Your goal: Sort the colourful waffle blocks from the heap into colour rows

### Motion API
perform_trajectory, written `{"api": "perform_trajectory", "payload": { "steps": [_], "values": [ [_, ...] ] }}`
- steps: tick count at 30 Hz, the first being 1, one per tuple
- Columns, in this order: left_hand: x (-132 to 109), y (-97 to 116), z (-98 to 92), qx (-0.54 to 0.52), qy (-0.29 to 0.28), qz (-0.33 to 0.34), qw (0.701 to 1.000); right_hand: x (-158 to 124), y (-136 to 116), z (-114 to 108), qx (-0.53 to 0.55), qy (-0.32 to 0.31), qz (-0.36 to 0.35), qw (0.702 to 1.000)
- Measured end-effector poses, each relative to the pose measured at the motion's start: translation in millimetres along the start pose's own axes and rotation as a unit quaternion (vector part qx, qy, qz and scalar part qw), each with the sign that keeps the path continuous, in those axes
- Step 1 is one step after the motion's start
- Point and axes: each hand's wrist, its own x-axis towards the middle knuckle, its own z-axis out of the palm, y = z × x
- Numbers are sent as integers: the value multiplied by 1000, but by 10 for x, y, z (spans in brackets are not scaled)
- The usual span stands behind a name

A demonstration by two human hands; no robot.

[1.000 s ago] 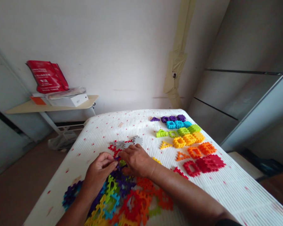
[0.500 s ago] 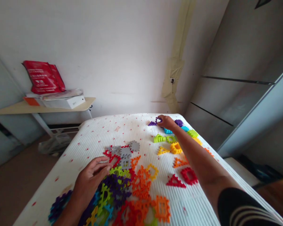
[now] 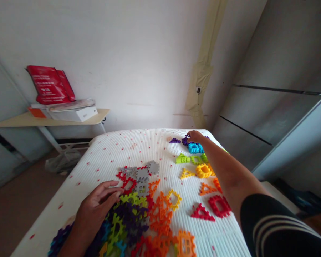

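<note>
My right hand [image 3: 194, 136] reaches to the far right of the bed, its fingers pinched on a purple toothed plastic piece, mostly hidden, over a stack of purple pieces [image 3: 186, 141]. A purple triangle piece [image 3: 174, 140] lies just left of that stack. My left hand [image 3: 97, 201] hovers at the left edge of a mixed heap of toothed pieces, fingers loosely curved and apart, holding nothing. Near its fingertips are a red piece [image 3: 128, 185], a lime green piece [image 3: 133, 200] and a grey window piece [image 3: 142, 188]. Dark purple pieces [image 3: 135, 217] lie in the heap.
Sorted pieces run down the right side: blue squares [image 3: 194, 148], lime green pieces [image 3: 182, 159], a stack of yellow squares [image 3: 203, 171], an orange triangle [image 3: 206, 189] and a red square [image 3: 219, 206]. A side table [image 3: 101, 115] stands left; a grey wardrobe [image 3: 256, 107] stands right.
My right hand has moved slightly right, from beside the purple triangle to over the purple stack, carrying a purple piece. My left hand has shifted slightly left.
</note>
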Motion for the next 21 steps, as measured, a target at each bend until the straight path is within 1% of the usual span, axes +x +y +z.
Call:
{"api": "perform_trajectory", "payload": {
  "steps": [8, 13, 18, 21],
  "values": [
    [-22, 52, 11, 8, 7, -7, 1000, 32, -25, 101, -4, -19, 7, 1000],
    [-21, 40, 5, 10, 3, -2, 1000, 19, -40, 101, 0, -24, 18, 1000],
    [-28, 51, 14, -1, 1, -2, 1000, -20, -82, 92, 4, -13, 20, 1000],
    [-50, 85, 22, -17, 1, 2, 1000, -51, -102, 56, 14, 17, 15, 1000]
  ]
}}
